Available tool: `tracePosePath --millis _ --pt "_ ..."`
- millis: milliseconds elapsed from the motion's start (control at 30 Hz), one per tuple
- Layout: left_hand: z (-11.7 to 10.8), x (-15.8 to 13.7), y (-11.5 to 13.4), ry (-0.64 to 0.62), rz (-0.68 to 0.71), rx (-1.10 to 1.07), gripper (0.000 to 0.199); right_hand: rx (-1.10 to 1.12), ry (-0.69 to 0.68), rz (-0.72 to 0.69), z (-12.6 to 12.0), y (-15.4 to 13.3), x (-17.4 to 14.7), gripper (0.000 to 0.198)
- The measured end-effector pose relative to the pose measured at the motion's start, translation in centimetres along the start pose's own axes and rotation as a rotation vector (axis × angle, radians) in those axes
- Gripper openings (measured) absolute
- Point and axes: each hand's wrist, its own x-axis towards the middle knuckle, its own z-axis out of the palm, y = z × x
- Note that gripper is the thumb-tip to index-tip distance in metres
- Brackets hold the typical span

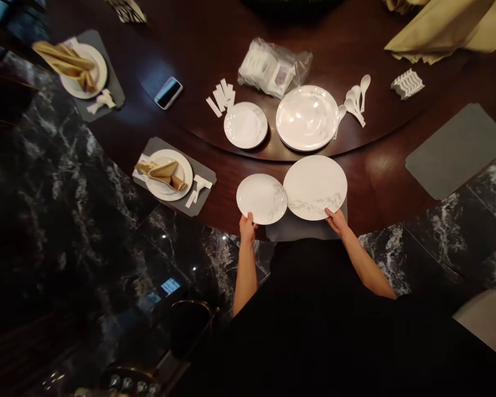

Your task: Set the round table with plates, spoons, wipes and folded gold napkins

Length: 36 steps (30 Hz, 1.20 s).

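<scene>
My left hand grips the near rim of a smaller white plate, thumb on top. A larger white plate with grey marbling is pinched at its near edge by my right hand. The two plates are side by side, their rims touching or nearly so. Under them, a grey placemat shows in part at the table's edge. Beyond, on the raised turntable, sit a stack of large plates and a smaller plate stack.
White spoons, paper strips, a plastic-wrapped packet and a phone lie on the turntable. Place settings with gold napkins stand at left. Another grey placemat lies right, near wavy white rests.
</scene>
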Motion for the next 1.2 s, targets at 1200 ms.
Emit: tracePosePath --millis 1200 --pt "9.5 -1.6 -12.0 0.066 0.060 1.117 0.062 -1.485 0.018 -0.237 -2.4 -1.5 6.3 0.053"
